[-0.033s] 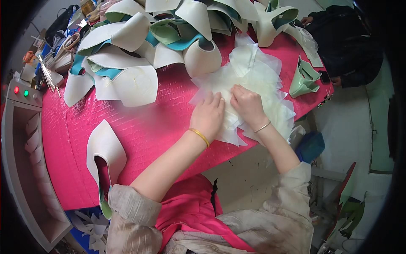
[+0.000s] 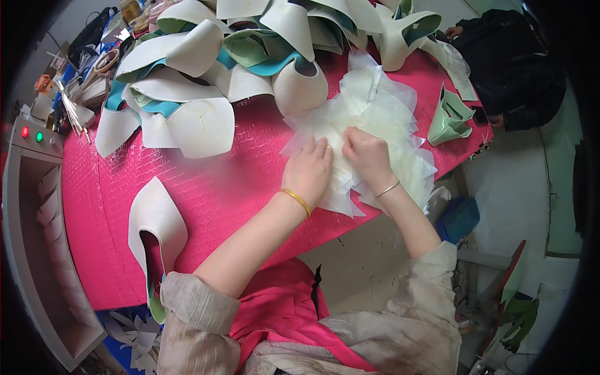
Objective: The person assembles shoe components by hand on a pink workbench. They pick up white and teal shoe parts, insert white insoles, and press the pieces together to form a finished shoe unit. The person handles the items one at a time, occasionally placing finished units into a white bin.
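Two hands down on a heap of thin sheets at the near right edge of the pink table (image 2: 187, 187).

Many cream and teal shoe uppers (image 2: 206, 81) are heaped across the far side, out of my way, and one cream upper (image 2: 153, 219) hangs over the near edge by my left elbow, easy to reach. Translucent sheets (image 2: 387, 119) lie fanned close to me so both hands meet on them. My left hand (image 2: 307, 175) lies flat with its grip wide, pinning the stack, seemingly so it cannot slide. My right hand (image 2: 367, 156) has its grip narrow, fingertips curled and pinching at one sheet's edge, as if to part it.
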Action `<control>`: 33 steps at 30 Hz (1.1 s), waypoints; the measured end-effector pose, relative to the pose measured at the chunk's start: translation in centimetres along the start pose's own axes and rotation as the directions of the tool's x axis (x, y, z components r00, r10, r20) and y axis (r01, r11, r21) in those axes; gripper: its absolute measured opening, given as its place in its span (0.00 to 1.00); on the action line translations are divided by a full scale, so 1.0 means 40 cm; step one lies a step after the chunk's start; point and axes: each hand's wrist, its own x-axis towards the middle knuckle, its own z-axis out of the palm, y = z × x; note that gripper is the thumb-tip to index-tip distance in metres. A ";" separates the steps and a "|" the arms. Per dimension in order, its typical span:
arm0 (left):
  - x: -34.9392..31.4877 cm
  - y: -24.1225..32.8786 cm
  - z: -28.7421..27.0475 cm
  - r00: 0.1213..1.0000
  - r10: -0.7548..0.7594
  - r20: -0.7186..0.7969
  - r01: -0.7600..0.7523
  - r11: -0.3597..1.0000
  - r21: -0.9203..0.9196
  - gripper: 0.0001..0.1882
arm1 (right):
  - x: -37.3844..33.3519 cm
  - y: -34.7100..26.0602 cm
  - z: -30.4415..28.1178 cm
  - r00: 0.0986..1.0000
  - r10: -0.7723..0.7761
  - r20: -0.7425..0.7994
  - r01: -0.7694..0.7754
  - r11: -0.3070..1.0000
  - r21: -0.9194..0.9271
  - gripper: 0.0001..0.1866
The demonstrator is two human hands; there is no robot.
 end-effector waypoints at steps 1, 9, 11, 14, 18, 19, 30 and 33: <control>0.003 -0.001 -0.004 0.999 -0.010 0.041 0.011 1.000 -0.024 0.15 | -0.002 -0.002 -0.009 0.995 0.101 -0.003 -0.100 0.990 0.097 0.10; 0.008 0.028 -0.019 0.998 -0.004 0.064 -0.004 0.991 0.134 0.19 | -0.054 0.059 0.034 0.720 0.694 -0.001 -0.278 0.290 0.916 0.07; 0.010 0.043 -0.006 0.998 0.019 0.053 -0.030 0.976 0.215 0.19 | -0.081 0.120 0.037 0.654 0.748 0.116 -0.193 0.016 0.981 0.06; 0.034 0.053 -0.023 0.985 -0.001 0.171 -0.038 0.974 0.223 0.19 | -0.065 0.136 -0.128 0.678 0.726 -0.115 0.053 0.107 0.993 0.08; 0.087 0.043 -0.024 0.970 -0.067 0.236 0.134 0.950 -0.282 0.16 | -0.093 0.041 -0.080 0.911 0.371 -0.182 -0.231 0.822 0.520 0.18; 0.091 0.035 -0.019 0.963 -0.145 0.227 0.238 0.852 -0.466 0.16 | -0.092 0.015 -0.047 0.937 0.306 -0.166 -0.217 0.886 0.410 0.20; 0.015 0.062 0.038 0.999 0.025 -0.043 -0.032 0.987 -0.155 0.24 | -0.082 -0.012 -0.023 0.842 0.524 -0.128 -0.435 0.799 0.415 0.13; 0.028 0.096 0.068 0.997 0.074 0.023 -0.074 0.997 -0.001 0.25 | -0.121 0.088 0.007 0.658 0.722 -0.213 -0.418 0.586 0.695 0.12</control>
